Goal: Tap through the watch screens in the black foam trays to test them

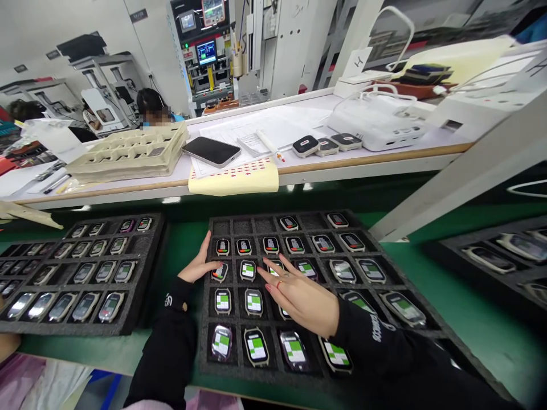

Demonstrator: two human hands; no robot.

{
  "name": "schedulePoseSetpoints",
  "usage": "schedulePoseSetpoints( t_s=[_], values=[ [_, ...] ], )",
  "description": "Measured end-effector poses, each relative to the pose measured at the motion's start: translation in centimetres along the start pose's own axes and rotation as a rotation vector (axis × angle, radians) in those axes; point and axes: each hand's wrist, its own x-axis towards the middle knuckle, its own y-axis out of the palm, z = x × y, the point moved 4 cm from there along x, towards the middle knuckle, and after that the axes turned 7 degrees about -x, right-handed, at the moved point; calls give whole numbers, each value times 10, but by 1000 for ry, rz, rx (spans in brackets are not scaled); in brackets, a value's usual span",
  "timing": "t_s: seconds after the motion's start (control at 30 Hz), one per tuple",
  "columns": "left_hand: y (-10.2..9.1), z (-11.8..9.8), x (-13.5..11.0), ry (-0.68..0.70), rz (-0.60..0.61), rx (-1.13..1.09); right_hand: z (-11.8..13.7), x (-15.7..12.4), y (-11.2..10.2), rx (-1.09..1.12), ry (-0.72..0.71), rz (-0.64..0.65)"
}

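Note:
A black foam tray (239,228) with a grid of cells lies on the green belt in front of me, holding several smartwatch bodies with lit green and white screens. My left hand (199,265) rests at the tray's left edge, its fingertips touching one watch (219,271) in the left column. My right hand (299,293) lies flat, fingers spread, over the watches in the tray's middle, its fingertips near a watch (276,266). Neither hand grips anything. Both arms wear black sleeves.
A second foam tray (141,296) of watches sits to the left, a third tray (453,250) to the right. Behind, a white shelf (384,156) carries a phone (211,151), stacked pulp trays (123,154), papers, three watch bodies and a white device. A person sits far back.

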Motion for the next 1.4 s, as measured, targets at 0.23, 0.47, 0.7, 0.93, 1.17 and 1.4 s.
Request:
schedulePoseSetpoints(
  t_s=[0.23,0.47,0.7,0.93,1.17,1.4],
  values=[
    [-5,-3,-18,-39,86,47,-4,-11,-1,20,21,-33],
    [3,-3,-11,-39,-6,-48,-13,-22,-12,69,94,-32],
    [11,-2,7,-12,-283,-107,-26,-28,-16,63,136,63],
    [12,-1,12,15,-389,-38,-31,-31,-16,25,142,52],
    [11,1,16,61,-445,55,-34,-23,-4,41,144,64],
    [8,0,13,62,-448,51,-58,-5,9,5,273,13]
  ],
)
